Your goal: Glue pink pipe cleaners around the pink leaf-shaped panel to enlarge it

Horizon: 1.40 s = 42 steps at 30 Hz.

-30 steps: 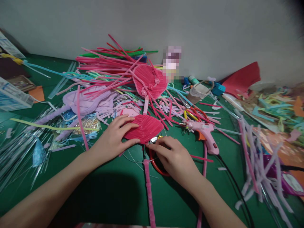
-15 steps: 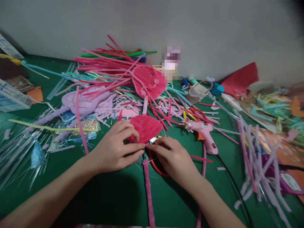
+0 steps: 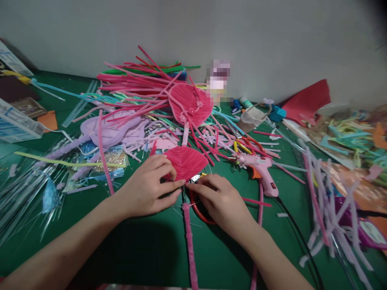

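A leaf-shaped pink pipe-cleaner piece (image 3: 189, 161) lies in front of me, its near edge between my hands. My left hand (image 3: 152, 183) grips its left and lower edge, thumb and fingers closed. Fingertips pinched together, my right hand (image 3: 216, 197) presses at the bottom of the piece, meeting the left fingertips. Below them runs a stem wrapped in pink pipe cleaner (image 3: 190, 241), with thin bare wires sticking out near its top. Red-handled scissors (image 3: 203, 215) lie on the table, partly under my right hand. Exactly what the right fingertips pinch is hard to see.
A pink glue gun (image 3: 260, 167) with a black cord lies at right, near pliers (image 3: 248, 144). Behind are a pink round pipe-cleaner piece (image 3: 189, 102) and loose pipe cleaners (image 3: 130, 86). Lilac shapes (image 3: 111, 129) and tinsel strands (image 3: 27, 201) lie left; lilac strips (image 3: 328, 205) lie right.
Both hands stay at the bottom edge of the pink piece with almost the same grip. The whole view has shifted very slightly.
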### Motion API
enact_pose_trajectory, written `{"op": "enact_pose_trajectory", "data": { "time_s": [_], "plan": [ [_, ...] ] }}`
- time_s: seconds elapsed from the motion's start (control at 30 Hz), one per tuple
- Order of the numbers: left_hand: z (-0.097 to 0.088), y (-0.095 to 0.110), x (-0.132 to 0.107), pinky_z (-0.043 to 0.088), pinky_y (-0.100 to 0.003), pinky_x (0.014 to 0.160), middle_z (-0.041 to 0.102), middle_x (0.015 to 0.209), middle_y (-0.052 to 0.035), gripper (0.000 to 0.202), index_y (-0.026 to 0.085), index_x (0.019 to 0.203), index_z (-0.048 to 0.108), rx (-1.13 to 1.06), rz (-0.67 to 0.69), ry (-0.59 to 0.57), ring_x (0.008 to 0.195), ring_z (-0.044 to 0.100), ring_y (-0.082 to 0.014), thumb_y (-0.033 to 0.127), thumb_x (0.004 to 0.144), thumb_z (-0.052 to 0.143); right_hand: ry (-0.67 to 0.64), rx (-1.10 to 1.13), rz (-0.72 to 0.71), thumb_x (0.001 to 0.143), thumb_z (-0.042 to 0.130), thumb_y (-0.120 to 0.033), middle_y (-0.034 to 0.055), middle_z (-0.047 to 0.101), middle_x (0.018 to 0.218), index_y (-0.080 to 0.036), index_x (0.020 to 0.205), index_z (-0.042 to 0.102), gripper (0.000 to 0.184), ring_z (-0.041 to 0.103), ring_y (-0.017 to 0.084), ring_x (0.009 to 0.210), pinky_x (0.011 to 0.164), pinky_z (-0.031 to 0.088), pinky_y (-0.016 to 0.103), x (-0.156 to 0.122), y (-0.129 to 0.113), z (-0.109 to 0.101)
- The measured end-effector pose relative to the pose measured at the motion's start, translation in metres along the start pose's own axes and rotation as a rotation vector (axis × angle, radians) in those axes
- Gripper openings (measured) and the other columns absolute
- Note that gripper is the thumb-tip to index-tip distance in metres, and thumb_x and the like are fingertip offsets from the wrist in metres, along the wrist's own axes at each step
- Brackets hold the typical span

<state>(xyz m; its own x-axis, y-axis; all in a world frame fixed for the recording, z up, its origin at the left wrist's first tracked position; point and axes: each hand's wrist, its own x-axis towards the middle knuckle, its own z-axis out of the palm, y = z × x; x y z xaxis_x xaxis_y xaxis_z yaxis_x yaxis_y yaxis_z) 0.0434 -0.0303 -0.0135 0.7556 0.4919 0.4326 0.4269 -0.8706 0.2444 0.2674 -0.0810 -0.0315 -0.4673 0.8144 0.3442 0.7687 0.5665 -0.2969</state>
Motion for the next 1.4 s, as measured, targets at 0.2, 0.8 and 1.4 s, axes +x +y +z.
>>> {"op": "enact_pose_trajectory", "data": {
  "time_s": [0.2,0.8,1.4],
  "plan": [
    [0.0008,-0.0006,0.0014,0.046,-0.046,0.085,0.065,0.083,-0.0065,0.021,0.022,0.100,0.074,0.009,0.000,0.009,0.087,0.054,-0.0226,0.021,0.082,0.062,0.002,0.005,-0.003,0.092,0.051,-0.013,0.0077,0.064,0.088,-0.022,0.109,0.070,0.028,0.059,0.018,0.080,0.068,0.046,0.030,-0.0003,0.0000,0.0005],
    [0.0005,-0.0002,0.0009,0.045,-0.045,0.085,0.063,0.082,-0.0070,0.019,0.021,0.096,0.075,0.004,-0.023,-0.023,0.090,0.054,-0.0238,0.023,0.084,0.060,-0.004,0.014,-0.001,0.092,0.049,-0.012,0.0075,0.065,0.088,-0.022,0.109,0.070,0.029,0.058,0.018,0.080,0.068,0.045,0.030,-0.0009,0.0006,0.0012],
    [0.0008,-0.0002,0.0007,0.045,-0.043,0.084,0.062,0.080,-0.0073,0.018,0.019,0.094,0.075,0.002,-0.012,-0.021,0.089,0.054,-0.0234,0.022,0.083,0.062,0.008,0.032,-0.004,0.092,0.050,-0.012,0.0075,0.064,0.087,-0.021,0.108,0.070,0.028,0.057,0.018,0.079,0.067,0.044,0.030,-0.0002,0.0004,0.0012]
  ]
}}
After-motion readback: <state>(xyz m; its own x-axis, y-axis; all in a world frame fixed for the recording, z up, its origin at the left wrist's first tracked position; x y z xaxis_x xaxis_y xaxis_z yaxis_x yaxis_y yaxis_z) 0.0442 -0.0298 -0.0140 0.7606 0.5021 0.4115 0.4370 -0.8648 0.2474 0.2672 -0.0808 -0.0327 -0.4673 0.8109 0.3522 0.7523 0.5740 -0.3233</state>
